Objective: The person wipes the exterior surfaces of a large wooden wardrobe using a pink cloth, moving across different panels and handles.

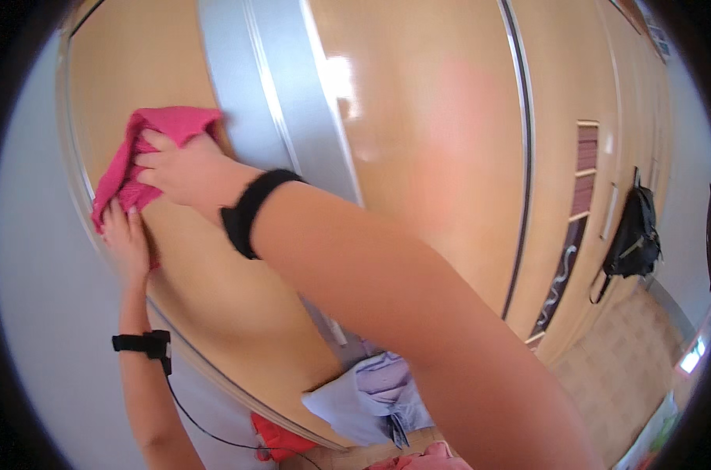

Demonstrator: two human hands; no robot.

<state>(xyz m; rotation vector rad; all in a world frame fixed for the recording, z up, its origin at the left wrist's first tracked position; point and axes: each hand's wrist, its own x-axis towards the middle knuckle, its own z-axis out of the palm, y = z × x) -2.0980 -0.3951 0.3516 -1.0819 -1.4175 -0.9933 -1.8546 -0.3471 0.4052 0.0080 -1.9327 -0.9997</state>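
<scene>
A bright pink cloth lies bunched against the light wood cupboard door, near its left edge. My right hand is on the cloth, its fingers bent into the folds and pressing it to the door. Just below and to the left, my left hand rests along the door's edge with its fingers stretched upward. Their tips touch the cloth's lower corner. Each wrist wears a black band, and a thin cable hangs from the left one.
A silvery vertical strip divides the glossy doors. Pale lilac clothing, a red item and pink fabric lie low in front. A black backpack hangs at the right above the tiled floor. A pale wall borders the left.
</scene>
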